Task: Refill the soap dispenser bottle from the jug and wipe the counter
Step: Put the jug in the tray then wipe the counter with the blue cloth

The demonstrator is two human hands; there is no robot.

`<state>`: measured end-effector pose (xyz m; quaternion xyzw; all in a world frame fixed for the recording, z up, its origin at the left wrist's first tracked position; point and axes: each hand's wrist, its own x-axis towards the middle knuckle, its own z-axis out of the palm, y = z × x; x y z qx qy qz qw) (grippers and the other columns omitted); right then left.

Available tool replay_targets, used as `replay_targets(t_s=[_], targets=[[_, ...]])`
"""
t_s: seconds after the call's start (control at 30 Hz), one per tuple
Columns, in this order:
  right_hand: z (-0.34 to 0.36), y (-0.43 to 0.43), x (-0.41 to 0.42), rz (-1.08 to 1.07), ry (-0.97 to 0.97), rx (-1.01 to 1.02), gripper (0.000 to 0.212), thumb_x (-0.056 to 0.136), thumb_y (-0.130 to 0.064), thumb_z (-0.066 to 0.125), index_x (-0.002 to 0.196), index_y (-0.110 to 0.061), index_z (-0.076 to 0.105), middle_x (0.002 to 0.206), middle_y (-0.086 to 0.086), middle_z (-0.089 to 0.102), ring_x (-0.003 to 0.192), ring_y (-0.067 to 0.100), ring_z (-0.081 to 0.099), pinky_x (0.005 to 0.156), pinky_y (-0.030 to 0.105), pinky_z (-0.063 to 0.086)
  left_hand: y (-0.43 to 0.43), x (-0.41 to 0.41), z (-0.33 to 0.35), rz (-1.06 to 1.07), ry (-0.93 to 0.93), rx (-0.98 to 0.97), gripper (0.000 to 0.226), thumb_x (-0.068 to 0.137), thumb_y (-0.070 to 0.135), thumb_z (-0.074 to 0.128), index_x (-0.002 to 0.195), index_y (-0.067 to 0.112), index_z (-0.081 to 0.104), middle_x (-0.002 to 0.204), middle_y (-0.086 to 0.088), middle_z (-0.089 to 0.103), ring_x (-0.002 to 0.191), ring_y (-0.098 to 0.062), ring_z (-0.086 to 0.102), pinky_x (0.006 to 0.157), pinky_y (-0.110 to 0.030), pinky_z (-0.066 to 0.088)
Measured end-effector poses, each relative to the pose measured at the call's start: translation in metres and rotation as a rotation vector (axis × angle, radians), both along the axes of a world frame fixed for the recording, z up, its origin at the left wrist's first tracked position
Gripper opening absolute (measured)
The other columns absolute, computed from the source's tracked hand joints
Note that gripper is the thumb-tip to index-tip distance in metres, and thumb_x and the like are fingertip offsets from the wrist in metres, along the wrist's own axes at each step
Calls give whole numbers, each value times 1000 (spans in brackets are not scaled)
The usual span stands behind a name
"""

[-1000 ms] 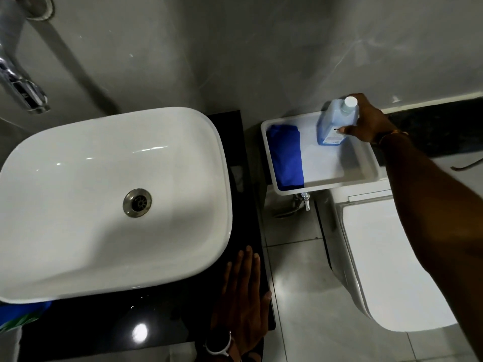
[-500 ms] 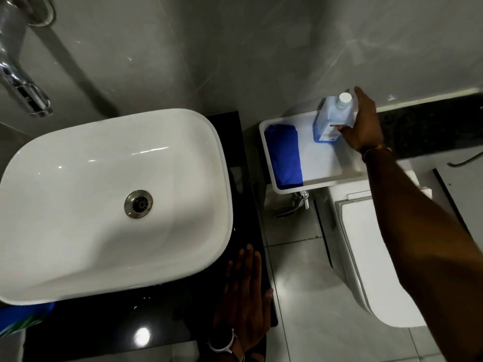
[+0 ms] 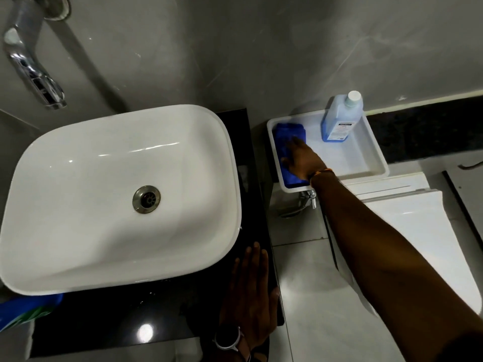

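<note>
A pale blue soap bottle [image 3: 341, 117] with a white cap stands upright at the back of a white tray [image 3: 363, 163] on the toilet tank. A folded blue cloth [image 3: 286, 134] lies along the tray's left side. My right hand [image 3: 303, 160] rests on the cloth, fingers curled over it; whether it grips the cloth is unclear. My left hand [image 3: 251, 296] lies flat, fingers together, on the black counter [image 3: 125, 314] at its front right corner, holding nothing.
A white basin [image 3: 117, 194] with a metal drain fills most of the counter; a chrome tap [image 3: 31, 61] juts from the wall above. A blue-green object [image 3: 23, 312] peeks out at the lower left. The white toilet lid [image 3: 407, 223] lies below the tray.
My right hand let go of the soap bottle, which now stands alone in the tray, and moved left onto the blue cloth. My left hand stayed on the counter.
</note>
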<state>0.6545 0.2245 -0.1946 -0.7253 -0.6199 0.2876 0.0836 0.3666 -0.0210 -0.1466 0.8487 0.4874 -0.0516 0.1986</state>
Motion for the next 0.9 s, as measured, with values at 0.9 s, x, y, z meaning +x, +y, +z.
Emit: replay_targets(t_s=[0.9], targets=[[59, -31, -22, -486, 12, 348, 49, 98, -2, 46, 146, -7, 52, 147, 19, 55, 136, 38, 50, 115, 44, 40, 0, -5, -17, 6, -88, 42, 72, 97, 48, 32, 155, 12, 7, 166, -9, 1, 153, -26, 2, 121, -46, 10]])
